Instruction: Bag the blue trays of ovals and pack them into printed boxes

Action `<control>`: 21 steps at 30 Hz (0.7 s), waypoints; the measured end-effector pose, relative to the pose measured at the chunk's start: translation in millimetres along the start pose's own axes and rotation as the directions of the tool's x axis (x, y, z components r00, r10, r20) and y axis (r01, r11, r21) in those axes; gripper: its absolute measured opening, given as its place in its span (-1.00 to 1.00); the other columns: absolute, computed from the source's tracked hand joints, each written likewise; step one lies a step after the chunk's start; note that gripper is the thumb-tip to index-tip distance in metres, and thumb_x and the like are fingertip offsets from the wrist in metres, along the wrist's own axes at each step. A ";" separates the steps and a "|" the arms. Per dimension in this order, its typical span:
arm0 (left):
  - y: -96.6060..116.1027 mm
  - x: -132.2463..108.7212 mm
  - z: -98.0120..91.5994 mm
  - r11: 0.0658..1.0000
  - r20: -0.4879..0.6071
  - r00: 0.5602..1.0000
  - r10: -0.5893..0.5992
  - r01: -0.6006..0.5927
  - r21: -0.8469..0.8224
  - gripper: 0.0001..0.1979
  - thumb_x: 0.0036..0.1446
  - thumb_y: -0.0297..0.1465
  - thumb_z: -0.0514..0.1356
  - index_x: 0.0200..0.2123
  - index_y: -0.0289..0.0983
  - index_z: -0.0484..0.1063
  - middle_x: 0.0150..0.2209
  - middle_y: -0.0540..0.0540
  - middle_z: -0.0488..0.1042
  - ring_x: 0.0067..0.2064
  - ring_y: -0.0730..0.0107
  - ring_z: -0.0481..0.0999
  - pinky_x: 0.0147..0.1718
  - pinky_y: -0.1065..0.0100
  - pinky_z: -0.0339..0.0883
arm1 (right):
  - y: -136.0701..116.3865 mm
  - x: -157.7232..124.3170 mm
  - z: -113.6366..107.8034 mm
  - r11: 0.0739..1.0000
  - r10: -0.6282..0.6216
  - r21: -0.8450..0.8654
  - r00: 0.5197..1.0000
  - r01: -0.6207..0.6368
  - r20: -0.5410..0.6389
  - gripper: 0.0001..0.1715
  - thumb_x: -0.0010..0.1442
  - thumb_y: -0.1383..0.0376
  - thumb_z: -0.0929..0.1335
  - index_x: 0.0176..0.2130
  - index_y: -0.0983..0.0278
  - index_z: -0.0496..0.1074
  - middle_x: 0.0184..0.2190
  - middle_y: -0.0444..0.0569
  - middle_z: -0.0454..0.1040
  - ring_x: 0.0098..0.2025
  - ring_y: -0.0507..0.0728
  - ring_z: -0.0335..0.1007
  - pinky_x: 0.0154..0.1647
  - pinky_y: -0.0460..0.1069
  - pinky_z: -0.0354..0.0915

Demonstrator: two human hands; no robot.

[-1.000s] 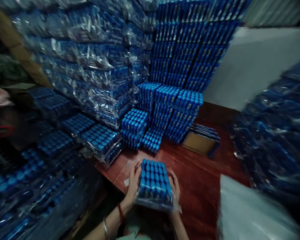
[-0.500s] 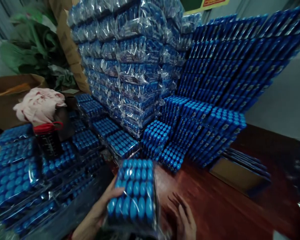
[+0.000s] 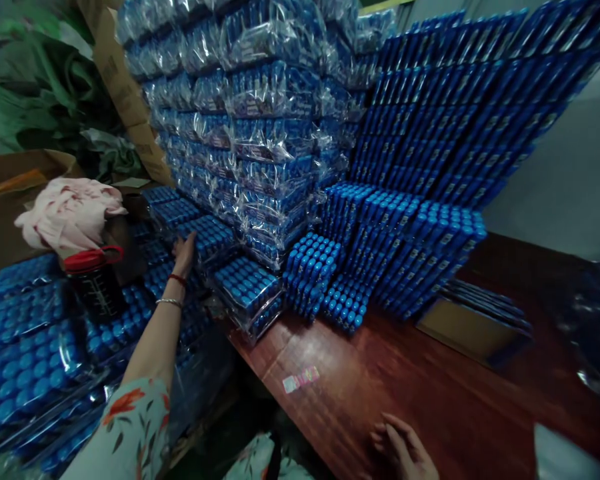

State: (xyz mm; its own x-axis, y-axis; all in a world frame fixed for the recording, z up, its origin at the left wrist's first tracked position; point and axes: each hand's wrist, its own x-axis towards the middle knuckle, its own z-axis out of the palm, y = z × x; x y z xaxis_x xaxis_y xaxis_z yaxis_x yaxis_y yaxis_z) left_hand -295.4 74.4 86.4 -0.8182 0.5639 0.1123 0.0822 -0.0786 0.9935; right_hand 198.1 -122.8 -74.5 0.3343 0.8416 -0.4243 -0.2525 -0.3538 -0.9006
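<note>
Left hand (image 3: 184, 255) at knobbly pack (image 3: 211, 233); right hand (image 3: 404, 445) above wooden table (image 3: 363, 370).

A red-brown wooden table (image 3: 360, 380) is carrying the goods, its varnish catching a patch of light. Near its edge a small printed strip (image 3: 301, 379) (whitish at one end, pink and yellow toward the other) is lying flat. Farther back, a low blue block (image 3: 347, 303) is sitting beside a taller blue stack (image 3: 311, 267), while stepped blue rows (image 3: 420, 257) are rising behind. Right of these, flat blue-edged pieces (image 3: 473, 327) are resting, showing a brown panel.
</note>
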 end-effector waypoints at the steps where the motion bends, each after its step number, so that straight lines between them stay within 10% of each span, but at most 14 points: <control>1: -2.8 -1.2 0.0 0.999 -0.038 0.999 -0.019 0.021 0.038 -0.46 0.09 -0.36 0.17 0.11 -0.46 0.17 0.21 -0.43 0.12 0.30 -0.05 -0.04 0.23 -0.08 -0.16 | -0.6 -3.2 -2.2 1.000 -0.002 0.015 1.000 0.002 -0.016 -0.32 -0.32 0.01 0.53 -0.24 0.28 0.39 -0.46 -0.10 0.50 -0.47 0.06 0.43 -0.47 -0.11 0.38; 5: 0.3 -32.0 -2.6 0.981 -0.203 0.964 0.172 -0.148 0.128 -0.48 0.26 -0.36 -0.01 0.23 -0.41 -0.02 0.31 -0.31 -0.11 0.35 0.22 -0.21 0.28 0.10 -0.39 | -11.0 -21.2 -2.3 0.999 0.020 0.031 1.000 -0.019 -0.008 -0.39 -0.26 0.02 0.52 -0.24 0.24 0.38 -0.46 -0.14 0.48 -0.47 0.03 0.41 -0.46 -0.11 0.38; 8: 22.1 -63.5 7.0 0.905 -0.192 0.893 0.407 -0.422 -0.044 -0.57 0.29 -0.38 -0.08 0.19 -0.36 0.03 0.24 -0.22 0.06 0.24 0.37 0.09 0.23 0.24 -0.05 | -19.6 -36.8 17.9 0.994 -0.019 -0.107 0.987 0.036 0.160 -0.44 -0.14 0.01 0.47 -0.19 0.24 0.39 -0.31 -0.05 0.51 -0.34 0.12 0.46 -0.32 -0.01 0.41; 10: 39.5 -80.1 22.5 0.902 -0.064 0.928 0.367 -0.372 -0.220 -0.61 0.31 -0.36 -0.14 0.17 -0.34 0.03 0.22 -0.24 0.09 0.13 0.34 0.25 0.09 0.22 0.19 | -19.6 -45.5 43.6 0.965 -0.073 -0.203 0.914 0.166 0.399 -0.39 -0.07 0.03 0.44 -0.06 0.23 0.36 -0.08 0.05 0.45 -0.09 0.20 0.42 -0.10 0.06 0.38; 13: 58.9 -98.7 49.9 0.877 0.143 0.919 0.366 -0.290 -0.383 -0.59 0.34 -0.27 -0.26 0.19 -0.28 -0.07 0.24 -0.25 0.00 0.05 0.39 0.34 0.00 0.28 0.25 | -12.3 -54.6 93.8 0.913 -0.095 -0.189 0.640 0.361 0.762 -0.14 -0.02 0.09 0.44 0.20 0.17 0.12 0.23 0.08 0.12 0.24 0.21 0.06 0.16 0.12 0.18; 16: 70.8 -115.6 69.2 0.865 0.261 0.885 0.385 -0.248 -0.436 -0.55 0.34 -0.23 -0.37 0.20 -0.29 -0.14 0.26 -0.26 -0.09 0.07 0.40 0.34 0.00 0.31 0.24 | -6.5 -56.5 142.1 0.950 0.044 -0.130 0.290 0.283 0.956 0.20 -0.19 0.11 0.52 0.28 0.10 -0.10 0.30 0.08 -0.08 0.27 0.21 -0.03 0.10 0.08 0.23; 19: 81.9 -131.0 76.7 0.884 0.375 0.831 0.411 -0.263 -0.387 -0.49 0.33 -0.19 -0.46 0.21 -0.35 -0.23 0.26 -0.29 -0.13 0.09 0.41 0.32 0.04 0.30 0.22 | -4.1 -57.2 167.8 0.963 0.269 -0.269 -0.082 0.010 0.960 0.11 -0.16 0.03 0.50 0.24 0.10 -0.03 0.09 0.07 0.28 -0.12 0.08 0.39 -0.32 -0.09 0.34; 21: 90.1 -140.4 76.9 0.894 0.428 0.802 0.417 -0.277 -0.351 -0.51 0.34 -0.23 -0.45 0.20 -0.39 -0.23 0.24 -0.30 -0.10 0.06 0.44 0.34 0.05 0.29 0.21 | -3.8 -62.2 165.2 0.931 0.349 -0.361 -0.167 -0.050 0.922 -0.26 -0.02 -0.04 0.40 0.04 0.27 0.24 -0.38 -0.11 0.45 -0.54 -0.08 0.28 -0.61 -0.20 0.13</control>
State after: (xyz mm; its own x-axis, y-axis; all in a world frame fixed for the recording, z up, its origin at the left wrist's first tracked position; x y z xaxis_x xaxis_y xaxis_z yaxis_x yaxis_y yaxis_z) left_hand -129.4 51.4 161.5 -0.3781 0.7714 0.5118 0.1003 -0.5155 0.8510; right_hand 28.3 -106.4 -29.1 -0.9814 0.1121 -0.1561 0.0762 -0.5191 -0.8513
